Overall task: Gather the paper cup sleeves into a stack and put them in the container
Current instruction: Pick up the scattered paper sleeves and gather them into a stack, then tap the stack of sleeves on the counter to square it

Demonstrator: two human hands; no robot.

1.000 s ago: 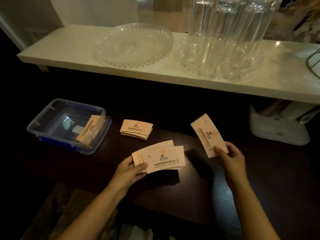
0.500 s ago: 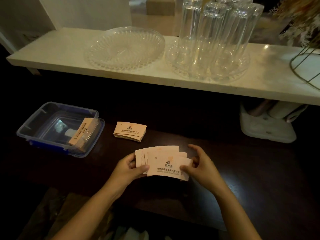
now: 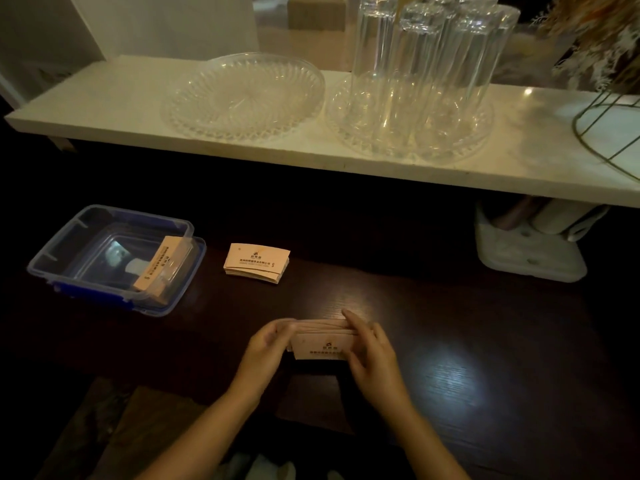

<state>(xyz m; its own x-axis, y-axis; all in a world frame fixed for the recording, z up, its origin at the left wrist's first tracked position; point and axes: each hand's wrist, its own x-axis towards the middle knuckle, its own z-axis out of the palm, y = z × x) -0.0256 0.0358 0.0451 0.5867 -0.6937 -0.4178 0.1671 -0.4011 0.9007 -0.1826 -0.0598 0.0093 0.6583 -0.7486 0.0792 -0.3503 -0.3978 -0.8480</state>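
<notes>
I hold a bundle of flat tan paper cup sleeves (image 3: 320,344) upright on edge over the dark table, squeezed between both hands. My left hand (image 3: 265,344) grips its left end and my right hand (image 3: 372,351) covers its right end and top. A second small stack of sleeves (image 3: 257,262) lies flat on the table farther back. The clear plastic container with a blue base (image 3: 62,247) stands at the left, and a stack of sleeves (image 3: 157,268) leans inside it along its right side.
A pale shelf (image 3: 104,98) runs across the back with a cut-glass plate (image 3: 242,95) and a second plate carrying several upturned tall glasses (image 3: 422,64). A wire basket (image 3: 609,133) sits at the shelf's right end. A white holder (image 3: 526,244) stands under the shelf at the right.
My right hand brought a single sleeve over to the fanned ones in my left hand. Both hands then squared the fan into one upright bundle.
</notes>
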